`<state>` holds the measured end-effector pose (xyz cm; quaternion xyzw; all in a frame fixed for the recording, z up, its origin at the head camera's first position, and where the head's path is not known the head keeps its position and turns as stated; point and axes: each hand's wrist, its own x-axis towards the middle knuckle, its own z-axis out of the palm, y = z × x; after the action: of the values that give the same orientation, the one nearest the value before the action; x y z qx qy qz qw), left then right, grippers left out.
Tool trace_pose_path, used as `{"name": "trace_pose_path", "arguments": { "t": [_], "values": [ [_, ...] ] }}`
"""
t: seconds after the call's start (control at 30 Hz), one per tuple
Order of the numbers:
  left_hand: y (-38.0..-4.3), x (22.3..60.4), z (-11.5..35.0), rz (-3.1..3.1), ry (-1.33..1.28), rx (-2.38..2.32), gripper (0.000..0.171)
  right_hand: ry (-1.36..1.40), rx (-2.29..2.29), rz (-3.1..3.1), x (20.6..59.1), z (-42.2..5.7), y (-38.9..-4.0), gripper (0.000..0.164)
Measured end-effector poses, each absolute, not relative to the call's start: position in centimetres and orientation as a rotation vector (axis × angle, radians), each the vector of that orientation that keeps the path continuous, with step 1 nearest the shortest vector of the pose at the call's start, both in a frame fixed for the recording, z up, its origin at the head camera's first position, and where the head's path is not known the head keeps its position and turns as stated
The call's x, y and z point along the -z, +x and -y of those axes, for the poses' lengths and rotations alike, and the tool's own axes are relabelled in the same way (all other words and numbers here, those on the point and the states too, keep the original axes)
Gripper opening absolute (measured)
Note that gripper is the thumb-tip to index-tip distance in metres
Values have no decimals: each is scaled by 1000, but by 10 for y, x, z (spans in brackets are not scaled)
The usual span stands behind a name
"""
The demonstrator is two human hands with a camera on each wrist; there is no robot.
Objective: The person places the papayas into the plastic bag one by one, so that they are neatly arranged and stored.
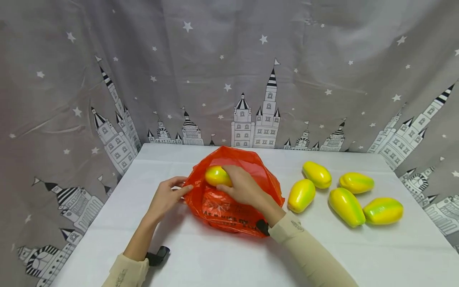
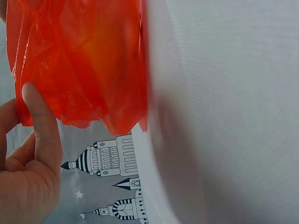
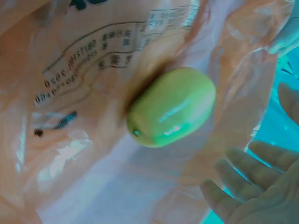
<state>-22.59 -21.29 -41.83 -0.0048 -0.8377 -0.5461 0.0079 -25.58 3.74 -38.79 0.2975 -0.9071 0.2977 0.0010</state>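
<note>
A red plastic bag [image 1: 222, 223] lies on the table with its mouth spread wide. My left hand [image 1: 166, 197] pinches the bag's left rim between thumb and fingers, also visible in the left wrist view [image 2: 35, 163]. Inside the bag lies a glossy yellow-green oblong fruit [image 1: 216, 175], papaya-like in shape. Reaching into the bag mouth, my right hand [image 1: 241, 185] is right beside that fruit. In the right wrist view, its fingers [image 3: 247, 172] are spread and fairly straight, apart from the fruit [image 3: 173, 107]. Colours look shifted there. Printed text shows on the bag.
Several similar fruits [image 1: 346, 207] lie loose on the white-covered table [image 1: 215, 263], right of the bag. Behind the table hangs a grey curtain [image 1: 201, 59] with castles and stars. Dark wrist straps [image 1: 157, 256] sit on both forearms.
</note>
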Motion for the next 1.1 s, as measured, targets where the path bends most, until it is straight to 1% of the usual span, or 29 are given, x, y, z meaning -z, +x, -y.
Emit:
{"name": "trace_pose_path", "arguments": {
  "t": [0.2,0.43,0.6,0.77,1.1],
  "values": [
    [-223,415,215,2625,0,1694,42,1017,-713,2870,373,-42,-240,62],
    [-222,416,217,2623,3,1703,43,1020,-617,2860,364,-58,-225,63],
    [-222,417,216,2635,19,1716,44,996,-673,2848,364,-76,-216,63],
    [-222,416,217,2626,16,1730,45,962,-797,2819,365,-95,-211,59],
    [-224,417,215,2622,-6,1737,44,885,-895,2764,362,-127,-212,59]
  ]
}}
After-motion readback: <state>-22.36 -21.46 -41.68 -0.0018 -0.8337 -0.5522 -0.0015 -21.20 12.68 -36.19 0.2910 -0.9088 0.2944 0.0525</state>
